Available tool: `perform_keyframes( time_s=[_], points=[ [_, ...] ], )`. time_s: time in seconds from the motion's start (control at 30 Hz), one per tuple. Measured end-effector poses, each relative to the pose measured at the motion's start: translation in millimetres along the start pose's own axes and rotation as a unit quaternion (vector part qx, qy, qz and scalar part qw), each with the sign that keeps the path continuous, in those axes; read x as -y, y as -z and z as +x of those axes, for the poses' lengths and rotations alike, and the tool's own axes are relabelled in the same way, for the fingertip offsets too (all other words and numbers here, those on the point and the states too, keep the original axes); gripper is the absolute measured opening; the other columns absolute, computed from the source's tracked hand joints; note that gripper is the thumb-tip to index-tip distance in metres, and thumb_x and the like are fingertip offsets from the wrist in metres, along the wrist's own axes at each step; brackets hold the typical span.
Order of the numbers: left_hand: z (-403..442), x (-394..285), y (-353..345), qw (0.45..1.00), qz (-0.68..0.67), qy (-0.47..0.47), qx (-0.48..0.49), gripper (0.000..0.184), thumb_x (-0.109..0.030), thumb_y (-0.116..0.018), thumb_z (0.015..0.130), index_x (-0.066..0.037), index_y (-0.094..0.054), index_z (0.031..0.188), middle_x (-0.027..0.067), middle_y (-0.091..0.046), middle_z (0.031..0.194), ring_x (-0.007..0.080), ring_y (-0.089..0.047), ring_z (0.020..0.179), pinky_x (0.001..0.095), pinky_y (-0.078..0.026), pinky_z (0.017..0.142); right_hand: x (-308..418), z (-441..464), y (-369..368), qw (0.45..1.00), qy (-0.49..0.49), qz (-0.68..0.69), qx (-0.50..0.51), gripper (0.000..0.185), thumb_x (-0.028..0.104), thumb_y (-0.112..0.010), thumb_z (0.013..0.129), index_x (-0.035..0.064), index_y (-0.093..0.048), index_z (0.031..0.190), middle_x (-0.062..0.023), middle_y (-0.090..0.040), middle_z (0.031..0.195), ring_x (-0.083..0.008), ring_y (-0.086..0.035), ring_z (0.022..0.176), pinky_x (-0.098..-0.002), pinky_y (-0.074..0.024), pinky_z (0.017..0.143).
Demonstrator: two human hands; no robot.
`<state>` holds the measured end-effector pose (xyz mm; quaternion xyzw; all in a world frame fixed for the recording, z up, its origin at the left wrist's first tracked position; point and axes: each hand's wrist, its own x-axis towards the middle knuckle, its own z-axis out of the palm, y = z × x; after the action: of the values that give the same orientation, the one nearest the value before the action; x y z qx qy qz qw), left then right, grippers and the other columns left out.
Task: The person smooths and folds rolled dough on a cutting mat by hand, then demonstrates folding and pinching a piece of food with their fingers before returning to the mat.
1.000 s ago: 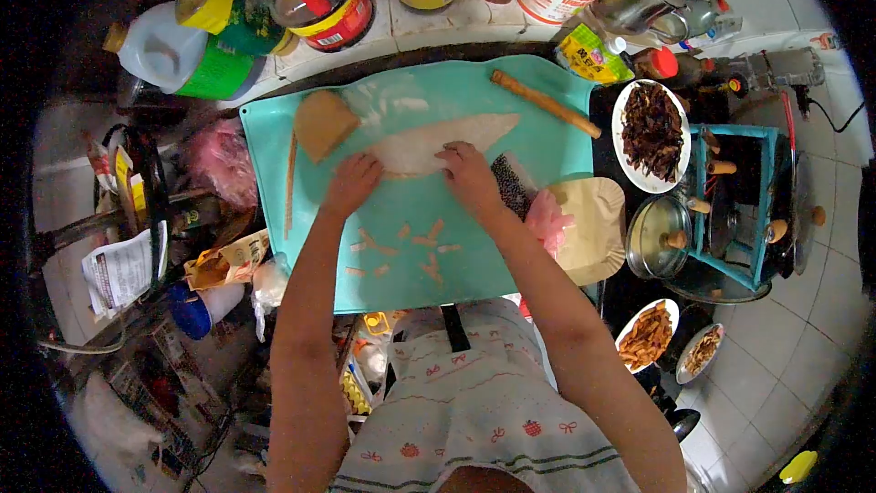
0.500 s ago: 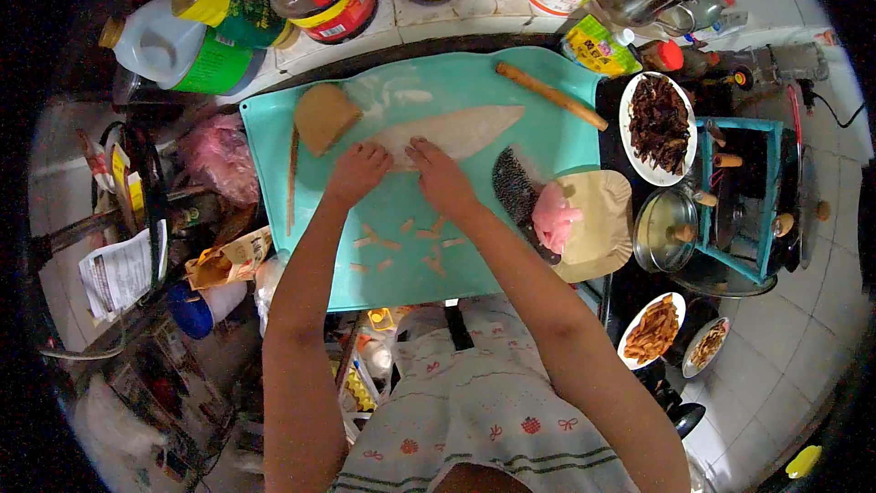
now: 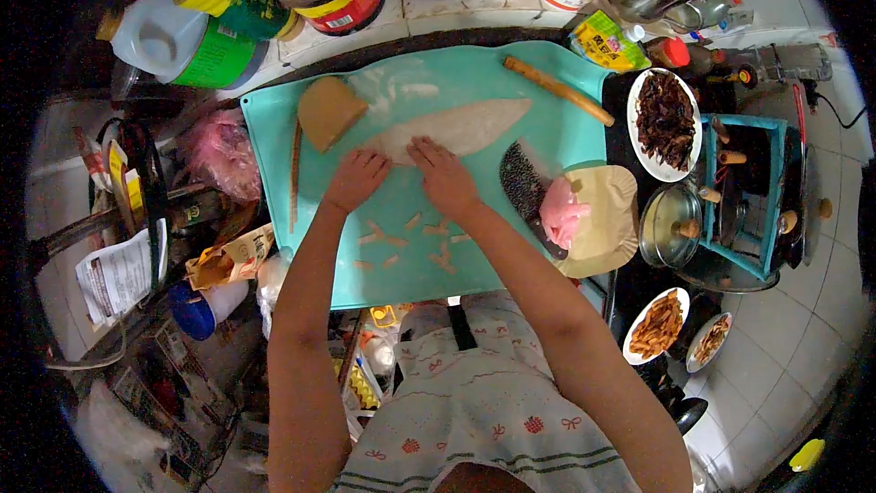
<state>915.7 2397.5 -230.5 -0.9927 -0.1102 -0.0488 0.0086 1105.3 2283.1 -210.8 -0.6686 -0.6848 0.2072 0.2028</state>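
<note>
"What is nearest on the teal mat?"

"Short pale strips, scattered over its near part. Past them, around the middle, something has just changed: the right hand is now further left, close beside the left hand. This leaves the right part of the dough sheet free of fingers."

"How are the hands shaped?"

"Both are palm down, fingers bent and fairly close together, at the sheet's near left edge. I cannot tell whether they pinch it or only press. The sheet lies slantwise across the mat's middle, pointed at its right end."

"And what crowds them?"

"On the mat's right side, a dark speckled piece and a pink bag limit the room beside the right forearm. The bag overlaps a pale paper tray at the mat's right edge. A thick dough lump limits room at the mat's far left; a wooden rolling pin lies far right."

"Beyond the mat?"

"A red-and-yellow-labelled jar on a tiled ledge."
</note>
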Motion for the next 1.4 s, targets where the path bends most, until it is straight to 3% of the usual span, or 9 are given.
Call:
perform_keyframes(
  time_s=[0.3,0.6,0.77,0.87,0.93,1.07,1.23,1.33,1.4],
  points=[
    [-9.8,3.8,-2.7,0.999,0.001,-0.010,-0.030,0.033,-0.014,-0.052,0.072,-0.007,-0.057,0.104,0.0059,-0.054,0.100,0.0228,-0.051,0.098,0.0378,-0.041,0.087,7.0,-2.5,-4.0,0.997,0.038,-0.070,0.003,0.044,0.009,-0.042,0.082,0.0131,-0.049,0.125,-0.0213,-0.034,0.136,-0.0372,-0.032,0.127,-0.0476,-0.0242,0.106],
    [-14.1,1.7,3.3,0.999,-0.028,0.014,-0.012,0.040,-0.010,-0.053,0.071,-0.006,-0.054,0.111,0.0068,-0.053,0.104,0.0240,-0.050,0.102,0.0353,-0.045,0.086,16.7,-5.7,-4.4,0.997,0.023,-0.080,-0.002,0.045,0.012,-0.045,0.081,0.0129,-0.050,0.125,-0.0214,-0.032,0.137,-0.0377,-0.030,0.128,-0.0490,-0.0226,0.106],
    [-19.6,-8.0,8.4,0.998,-0.027,0.061,0.001,0.041,-0.010,-0.052,0.072,-0.009,-0.053,0.113,0.0068,-0.052,0.109,0.0242,-0.050,0.103,0.0372,-0.041,0.090,14.6,-19.5,11.0,0.996,-0.046,0.062,0.033,0.043,0.010,-0.055,0.074,0.0088,-0.054,0.117,-0.0187,-0.039,0.132,-0.0369,-0.036,0.122,-0.0452,-0.0285,0.103],
    [-20.3,-23.4,25.0,0.989,-0.016,0.147,-0.023,0.037,-0.010,-0.054,0.074,-0.011,-0.054,0.110,0.0067,-0.053,0.109,0.0242,-0.050,0.103,0.0386,-0.039,0.091,0.8,-54.9,26.9,0.985,-0.127,0.112,-0.021,0.030,0.002,-0.057,0.072,0.0069,-0.060,0.101,-0.0154,-0.049,0.110,-0.0325,-0.052,0.100,-0.0367,-0.0450,0.082],
    [-20.4,-39.1,34.5,0.956,-0.037,0.292,-0.004,0.032,-0.010,-0.057,0.075,-0.012,-0.055,0.107,0.0079,-0.053,0.107,0.0249,-0.050,0.102,0.0384,-0.041,0.088,-17.4,-80.1,29.0,0.987,-0.087,0.064,-0.116,0.025,-0.001,-0.058,0.071,0.0053,-0.060,0.095,-0.0133,-0.050,0.103,-0.0295,-0.054,0.091,-0.0361,-0.0465,0.075],
    [-53.3,-63.3,39.7,0.889,-0.147,0.423,-0.097,0.020,-0.017,-0.057,0.081,-0.005,-0.058,0.098,0.0139,-0.056,0.102,0.0328,-0.052,0.094,0.0433,-0.041,0.083,-35.4,-127.7,54.1,0.978,-0.178,0.069,-0.085,0.023,0.009,-0.062,0.072,0.0044,-0.057,0.094,-0.0157,-0.053,0.097,-0.0350,-0.051,0.093,-0.0405,-0.0442,0.080],
    [-71.0,-80.4,94.3,0.860,-0.118,0.495,-0.038,0.014,-0.017,-0.059,0.081,-0.004,-0.060,0.081,0.0123,-0.058,0.080,0.0319,-0.055,0.073,0.0457,-0.042,0.072,-27.1,-156.7,82.4,0.971,-0.220,0.060,-0.065,0.012,0.013,-0.061,0.077,0.0049,-0.059,0.086,-0.0132,-0.056,0.081,-0.0335,-0.054,0.083,-0.0417,-0.0434,0.074],
    [-71.2,-84.2,116.4,0.845,-0.103,0.516,-0.094,0.013,-0.017,-0.062,0.079,-0.004,-0.060,0.082,0.0114,-0.058,0.071,0.0283,-0.056,0.070,0.0434,-0.043,0.072,-24.5,-157.5,90.9,0.984,-0.082,-0.119,-0.104,0.013,0.017,-0.061,0.079,0.0046,-0.059,0.085,-0.0130,-0.057,0.075,-0.0321,-0.055,0.078,-0.0422,-0.0431,0.073],
    [-68.2,-87.8,133.6,0.793,-0.203,0.558,-0.133,0.014,-0.017,-0.063,0.079,-0.003,-0.060,0.082,0.0115,-0.059,0.071,0.0277,-0.056,0.070,0.0416,-0.044,0.071,-13.0,-159.7,97.4,0.989,-0.125,-0.059,-0.054,0.014,0.019,-0.060,0.080,0.0045,-0.059,0.082,-0.0129,-0.059,0.078,-0.0325,-0.056,0.077,-0.0424,-0.0431,0.074]
  ],
)
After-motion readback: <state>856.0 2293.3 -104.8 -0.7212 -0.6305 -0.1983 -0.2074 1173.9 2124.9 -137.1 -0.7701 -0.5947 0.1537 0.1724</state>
